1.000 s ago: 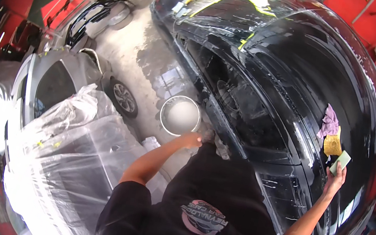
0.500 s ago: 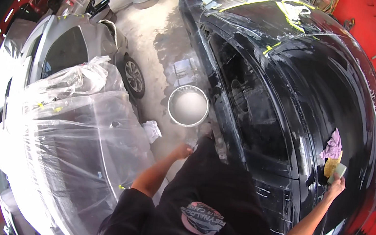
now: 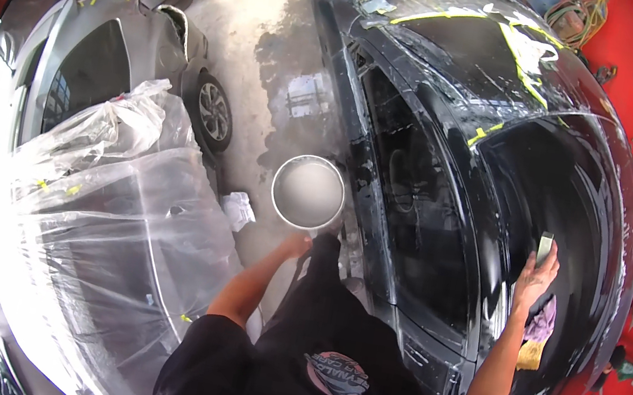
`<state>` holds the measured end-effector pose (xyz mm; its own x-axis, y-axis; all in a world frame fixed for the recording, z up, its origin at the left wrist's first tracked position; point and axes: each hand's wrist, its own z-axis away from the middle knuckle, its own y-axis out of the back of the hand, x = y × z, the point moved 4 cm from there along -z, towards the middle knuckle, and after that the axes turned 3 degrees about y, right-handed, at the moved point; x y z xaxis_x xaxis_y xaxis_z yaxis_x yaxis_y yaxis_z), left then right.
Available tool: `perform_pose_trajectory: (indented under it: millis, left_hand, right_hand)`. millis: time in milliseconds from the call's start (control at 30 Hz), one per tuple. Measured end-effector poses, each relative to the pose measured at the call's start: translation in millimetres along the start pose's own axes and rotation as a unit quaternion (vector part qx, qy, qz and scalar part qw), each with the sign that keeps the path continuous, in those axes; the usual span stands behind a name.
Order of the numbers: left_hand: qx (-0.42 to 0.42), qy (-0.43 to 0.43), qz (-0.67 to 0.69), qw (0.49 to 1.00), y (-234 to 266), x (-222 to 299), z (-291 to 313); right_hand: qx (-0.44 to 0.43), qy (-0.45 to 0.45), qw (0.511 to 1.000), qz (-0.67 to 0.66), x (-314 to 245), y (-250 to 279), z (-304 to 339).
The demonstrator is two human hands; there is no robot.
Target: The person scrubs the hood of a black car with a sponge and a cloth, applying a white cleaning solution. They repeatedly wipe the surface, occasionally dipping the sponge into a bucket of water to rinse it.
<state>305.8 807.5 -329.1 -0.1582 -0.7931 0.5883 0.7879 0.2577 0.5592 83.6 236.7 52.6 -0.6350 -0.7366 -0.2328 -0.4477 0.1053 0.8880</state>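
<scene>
My right hand (image 3: 534,282) is closed round a pale green-grey sanding block (image 3: 545,247) over the black car's roof (image 3: 589,218). Whether the block touches the paint cannot be made out. Close to my right wrist, a crumpled purple cloth (image 3: 540,320) and a yellow-brown sponge-like piece (image 3: 530,355) lie on the roof. My left hand (image 3: 296,246) hangs low beside my leg with its fingers curled. What it holds, if anything, is hidden. Just beyond it stands a round white bucket (image 3: 274,199) of cloudy greyish liquid.
A silver car (image 3: 87,67) under clear plastic sheeting (image 3: 111,222) stands on my left. Between both cars runs a concrete floor (image 3: 272,14) with a wet patch. White crumpled paper (image 3: 237,209) lies by the sheeting. Yellow tape (image 3: 515,59) edges the black car's windscreen.
My right hand has carried the sanding block from beside the sponge-like piece to beyond the purple cloth. The whole view has shifted, and my left hand now appears nearer the bucket.
</scene>
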Motion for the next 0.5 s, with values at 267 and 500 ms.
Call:
perform_pose_trajectory:
  millis: [267, 500]
  left_hand:
    - [0.137, 0.027, 0.186, 0.973, 46, 7, -79]
    - [0.063, 0.226, 0.077, 0.969, -74, -120, -180]
  right_hand:
    - [0.032, 0.093, 0.988, 0.122, -15, -83, -17]
    - [-0.006, 0.144, 0.984, 0.104, -7, -78, -26]
